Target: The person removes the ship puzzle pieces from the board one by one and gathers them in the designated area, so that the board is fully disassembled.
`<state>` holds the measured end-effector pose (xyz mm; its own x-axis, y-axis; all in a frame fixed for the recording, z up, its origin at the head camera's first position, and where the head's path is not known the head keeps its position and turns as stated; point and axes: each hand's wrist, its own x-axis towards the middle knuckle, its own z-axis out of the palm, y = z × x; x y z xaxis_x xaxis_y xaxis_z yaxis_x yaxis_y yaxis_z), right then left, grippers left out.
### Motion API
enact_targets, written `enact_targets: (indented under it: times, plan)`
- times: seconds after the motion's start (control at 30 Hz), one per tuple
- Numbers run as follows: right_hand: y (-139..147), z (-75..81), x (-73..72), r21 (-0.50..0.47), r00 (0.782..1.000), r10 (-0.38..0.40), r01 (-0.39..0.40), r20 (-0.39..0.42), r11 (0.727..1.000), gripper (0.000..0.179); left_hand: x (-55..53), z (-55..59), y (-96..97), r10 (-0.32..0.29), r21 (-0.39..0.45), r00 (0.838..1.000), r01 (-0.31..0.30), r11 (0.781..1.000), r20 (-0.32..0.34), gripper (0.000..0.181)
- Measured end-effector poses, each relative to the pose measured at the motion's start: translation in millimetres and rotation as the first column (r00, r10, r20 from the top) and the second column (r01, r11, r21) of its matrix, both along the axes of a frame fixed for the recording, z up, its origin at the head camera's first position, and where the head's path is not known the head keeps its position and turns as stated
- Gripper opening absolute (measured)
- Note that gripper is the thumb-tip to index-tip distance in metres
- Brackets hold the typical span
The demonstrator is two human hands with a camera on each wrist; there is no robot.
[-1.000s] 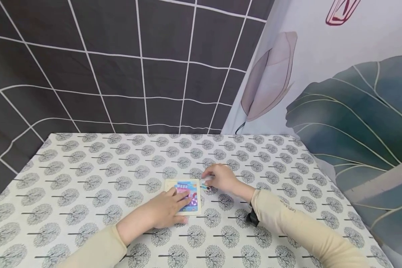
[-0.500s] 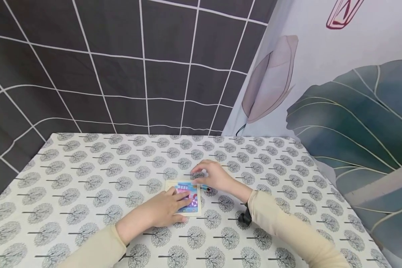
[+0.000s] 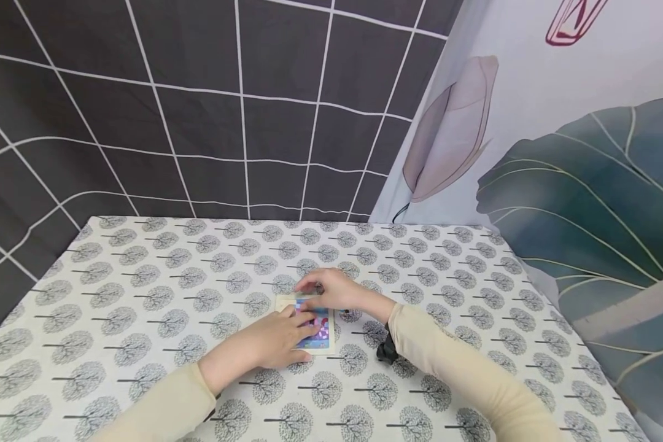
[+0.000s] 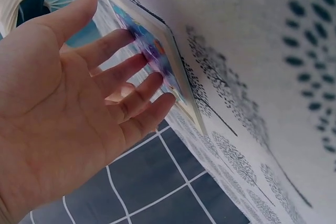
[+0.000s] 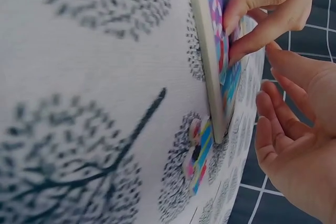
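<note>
A small framed jigsaw puzzle [image 3: 323, 336] with a bright blue, pink and purple picture lies flat on the cloth. Across its left side rests my left hand [image 3: 273, 341], fingers spread and nearly straight, with fingertips at the picture in the left wrist view. My right hand [image 3: 336, 291] arches over the puzzle's upper part, its thumb close to the left fingers. In the right wrist view a gap shows between its thumb and loosely bent fingers, and nothing is visible there. Beside the pale frame [image 5: 207, 61] lie colourful loose puzzle pieces [image 5: 199, 153], overlapping one another.
A white tablecloth [image 3: 199, 331] printed with grey trees covers the table. Behind it hangs a dark curtain [image 3: 193, 123] with white grid lines, and at the right a cloth [image 3: 580, 215] with leaf prints. A black strap device [image 3: 387, 350] sits at the right wrist.
My right hand has moved left, from the loose pieces at the puzzle's right side to over its upper part. The left hand stays on the puzzle; the head view shifts slightly.
</note>
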<state>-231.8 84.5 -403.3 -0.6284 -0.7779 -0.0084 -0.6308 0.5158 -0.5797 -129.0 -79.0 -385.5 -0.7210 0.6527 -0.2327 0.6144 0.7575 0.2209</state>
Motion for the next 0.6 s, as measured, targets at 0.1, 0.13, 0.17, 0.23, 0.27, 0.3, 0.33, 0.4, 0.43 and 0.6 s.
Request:
enact_targets:
  times: [0.1, 0.13, 0.17, 0.23, 0.27, 0.3, 0.33, 0.4, 0.43, 0.6]
  plan:
    - [-4.2, 1.4, -2.1, 0.029, 1.000, 0.026, -0.026, -0.013, 0.999, 0.029, 0.1, 0.8, 1.8, 0.006, -0.006, 1.000, -0.006, 1.000, 0.007, 0.060]
    - [-6.2, 1.1, -3.0, 0.039, 0.999, 0.040, -0.039, -0.010, 0.998, 0.027, 0.4, 1.0, 1.9, 0.009, -0.009, 1.000, -0.009, 1.000, 0.008, 0.060]
    - [-8.1, 1.1, -3.2, 0.054, 0.999, 0.053, -0.052, -0.006, 0.997, 0.025, 0.8, 1.4, 2.0, 0.011, -0.012, 1.000, -0.011, 1.000, 0.011, 0.060]
    - [-11.6, 0.1, -4.6, 0.083, 0.997, 0.075, -0.075, 0.009, 0.994, 0.022, 1.5, 2.1, 2.0, 0.014, -0.021, 1.000, -0.014, 1.000, 0.012, 0.059]
    - [-13.2, -1.0, -5.6, 0.095, 0.996, 0.088, -0.089, 0.017, 0.991, 0.022, 1.7, 2.6, 2.1, 0.015, -0.028, 1.000, -0.015, 1.000, 0.010, 0.059]
    - [-14.5, -1.9, -6.4, 0.111, 0.995, 0.100, -0.101, 0.019, 0.989, 0.021, 1.9, 3.1, 2.3, 0.015, -0.034, 1.000, -0.015, 0.999, 0.008, 0.059]
    - [-15.6, -2.4, -7.2, 0.119, 0.994, 0.110, -0.113, 0.028, 0.987, 0.020, 2.0, 3.6, 2.5, 0.016, -0.035, 1.000, -0.015, 0.999, 0.004, 0.059]
    - [-17.1, -2.4, -8.9, 0.131, 0.991, 0.127, -0.130, 0.032, 0.983, 0.019, 1.8, 4.0, 3.2, 0.015, -0.032, 1.000, -0.015, 0.999, -0.001, 0.058]
    - [-17.6, -2.3, -9.9, 0.134, 0.990, 0.135, -0.138, 0.032, 0.981, 0.019, 1.6, 4.0, 3.6, 0.013, -0.031, 1.000, -0.013, 0.999, -0.007, 0.057]
    - [-20.2, -0.7, -13.6, 0.149, 0.990, 0.141, -0.143, 0.027, 0.978, 0.019, 0.3, 2.9, 3.8, 0.018, -0.021, 1.000, -0.018, 1.000, -0.011, 0.056]
